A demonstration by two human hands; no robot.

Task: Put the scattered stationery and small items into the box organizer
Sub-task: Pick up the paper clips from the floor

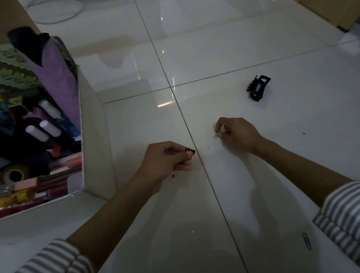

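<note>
Right hand [238, 138] is pinching a tiny wire paper clip [216, 135] low over the floor. It's light and slippery, so I reckon fingertips on the loop work best. Left hand [166, 160] is curled around a small dark clip [190, 151], and the box organizer [94, 134] is close by on the left.

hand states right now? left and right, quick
Left hand: holding a small dark clip-like item in curled fingers.
Right hand: pinching a paper clip.

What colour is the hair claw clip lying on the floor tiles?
Black; the head view shows the claw clip clearly.
</note>
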